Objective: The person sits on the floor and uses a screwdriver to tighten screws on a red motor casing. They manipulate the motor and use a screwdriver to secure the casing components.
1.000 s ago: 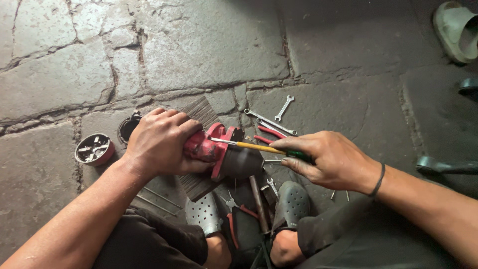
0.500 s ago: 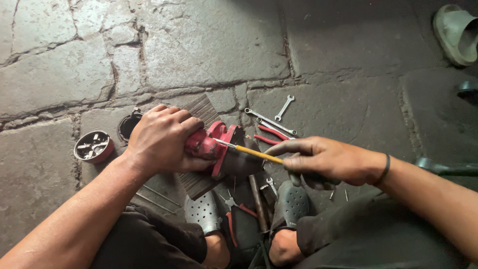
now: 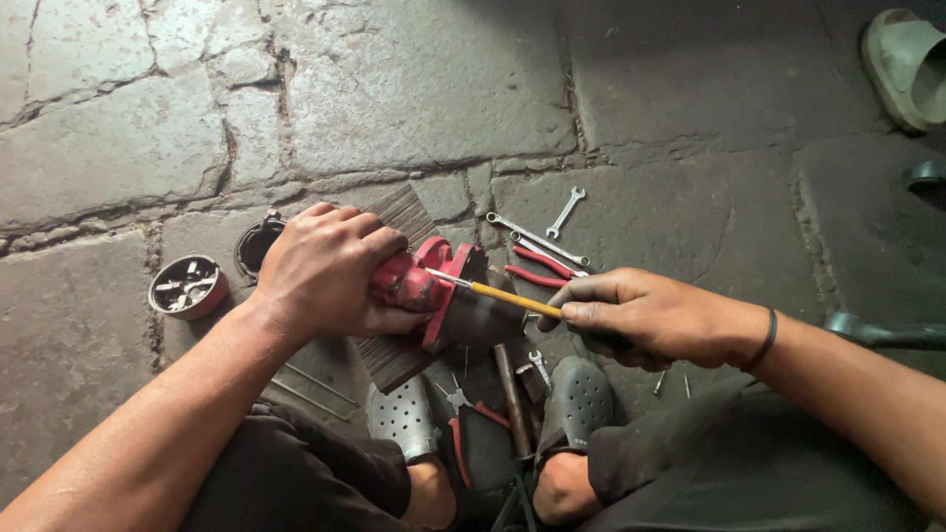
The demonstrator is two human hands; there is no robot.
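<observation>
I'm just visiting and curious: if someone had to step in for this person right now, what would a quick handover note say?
Left hand: clamped around the red motor housing, holding it on its side over a ribbed mat on the stone floor.
Right hand: grips a yellow-handled screwdriver, its tip at the housing's red flange.
Nearby: spanners and red-handled pliers behind the housing, a round tin of small parts to the left, more pliers between the feet.
Done: tools laid out, housing steadied.
Left: whatever the tip is working at; progress cannot be judged.
</observation>
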